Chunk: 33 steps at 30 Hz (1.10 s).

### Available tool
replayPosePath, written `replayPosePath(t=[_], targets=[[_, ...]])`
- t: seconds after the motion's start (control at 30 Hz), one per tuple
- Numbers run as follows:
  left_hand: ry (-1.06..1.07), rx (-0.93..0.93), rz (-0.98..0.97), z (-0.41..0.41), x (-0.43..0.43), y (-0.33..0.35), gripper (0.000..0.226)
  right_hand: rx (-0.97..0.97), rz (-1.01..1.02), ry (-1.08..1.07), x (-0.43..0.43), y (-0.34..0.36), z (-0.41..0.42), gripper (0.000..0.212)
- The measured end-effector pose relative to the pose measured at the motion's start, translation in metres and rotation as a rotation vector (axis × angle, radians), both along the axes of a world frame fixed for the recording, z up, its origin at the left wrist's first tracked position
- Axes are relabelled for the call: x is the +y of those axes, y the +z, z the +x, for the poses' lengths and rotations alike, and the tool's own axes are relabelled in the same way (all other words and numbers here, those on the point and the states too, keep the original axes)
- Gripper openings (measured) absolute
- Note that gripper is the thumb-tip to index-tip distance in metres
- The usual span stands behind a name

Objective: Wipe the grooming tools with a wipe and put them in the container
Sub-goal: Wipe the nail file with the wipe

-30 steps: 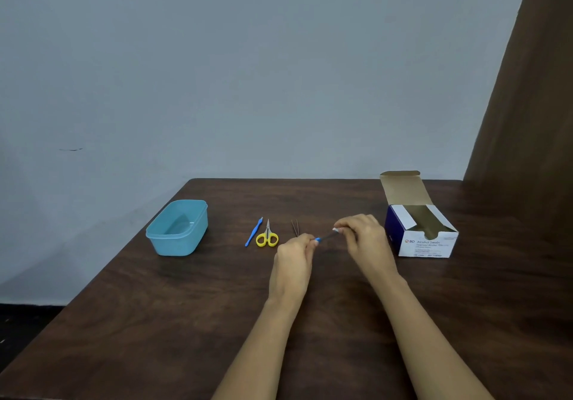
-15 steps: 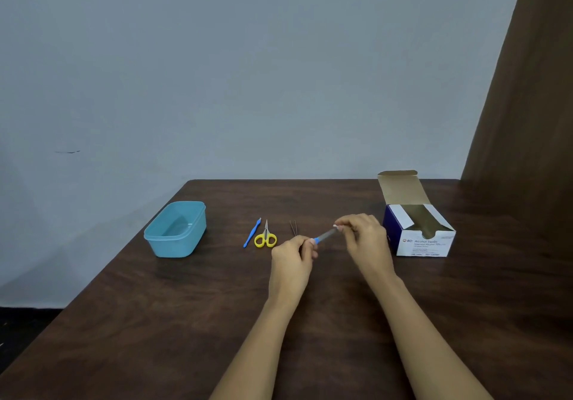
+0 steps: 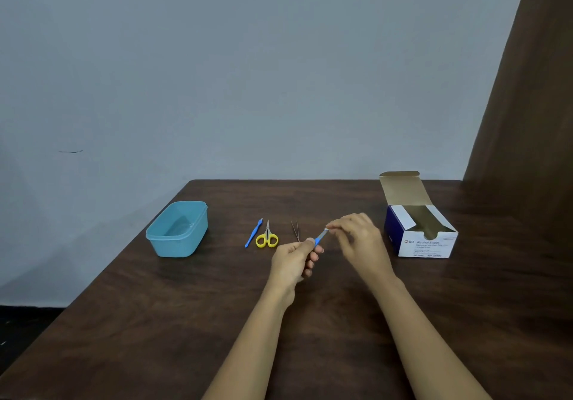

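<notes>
Blue-handled tool (image 3: pixel 318 239) was held over the table (image 3: pixel 217 322) in the head view, its long axis running roughly 7 o'clock to 1 o'clock. The handle end was gripped in the left hand (image 3: pixel 293 261), fingers curled round it. Right hand (image 3: pixel 361 241) sat at the 1 o'clock end, fingertips pinching a scrap of white wipe (image 3: pixel 326 229) on the tip. Container (image 3: pixel 178 229) was well apart at 9 o'clock, so I'd guess the nearer left hand does the drop.

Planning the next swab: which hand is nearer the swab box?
Right. The right hand, pinching the wipe, is left of the swab box; the left hand, gripping a blue tool, is farther left.
</notes>
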<state>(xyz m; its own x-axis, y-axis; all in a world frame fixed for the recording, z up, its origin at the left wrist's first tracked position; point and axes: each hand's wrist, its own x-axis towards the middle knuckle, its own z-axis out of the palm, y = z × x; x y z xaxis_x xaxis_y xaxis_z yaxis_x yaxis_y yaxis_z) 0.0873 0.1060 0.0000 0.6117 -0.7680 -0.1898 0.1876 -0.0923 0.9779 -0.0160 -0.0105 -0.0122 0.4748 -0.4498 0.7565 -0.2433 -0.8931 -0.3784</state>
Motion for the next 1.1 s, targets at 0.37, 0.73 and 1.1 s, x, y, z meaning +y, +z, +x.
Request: replayPosePath(t=[0.37, 0.73, 1.1], targets=[[-0.004, -0.011, -0.022, -0.001, 0.001, 0.001, 0.029, 0.135, -0.011, 0.120, 0.007, 0.003, 0.002, 0.017], [0.003, -0.285, 0.002, -0.003, 0.000, -0.006, 0.031, 0.036, 0.095, -0.067, -0.001, 0.003, -0.004, 0.015], [-0.026, -0.541, -0.040, -0.002, -0.002, -0.011, 0.026, 0.182, 0.140, -0.072, 0.000, 0.004, 0.000, 0.017]])
